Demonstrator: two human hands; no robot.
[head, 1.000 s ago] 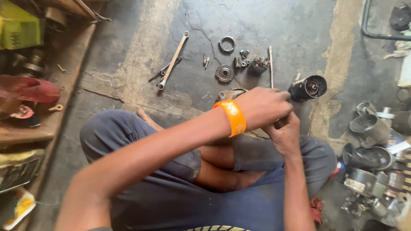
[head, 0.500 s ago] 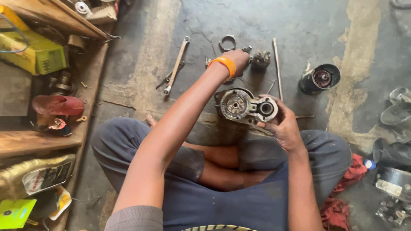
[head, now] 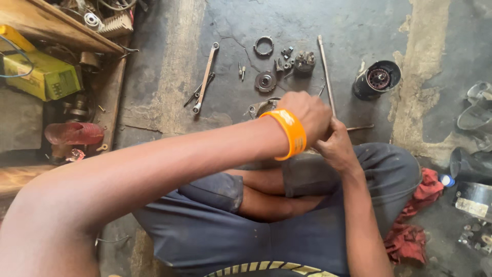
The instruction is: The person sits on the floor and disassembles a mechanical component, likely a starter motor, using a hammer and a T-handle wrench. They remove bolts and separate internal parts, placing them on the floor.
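I sit cross-legged on a concrete floor. My left hand [head: 307, 114], with an orange wristband [head: 288, 134] on the wrist, is curled over a grey metal motor housing [head: 258, 108] held above my knees. Only the housing's left edge shows. My right hand [head: 335, 147] grips it from below and the right, touching my left hand. What lies under the fingers is hidden. On the floor beyond lie a toothed ring [head: 264, 46], a round disc [head: 265, 81], a small cylindrical part [head: 304, 64], a long rod [head: 326, 74] and a black cylindrical motor body [head: 376, 79].
A wrench [head: 205, 77] and pliers [head: 193, 95] lie at the left of the parts. A wooden shelf [head: 61, 31] with a yellow box [head: 43, 77] and clutter runs along the left. A red rag [head: 410, 225] and grey metal casings [head: 476, 113] are on the right.
My left hand has come back from the small parts on the floor and now covers the housing, which was plainly visible half a second ago. The camera has tilted slightly.
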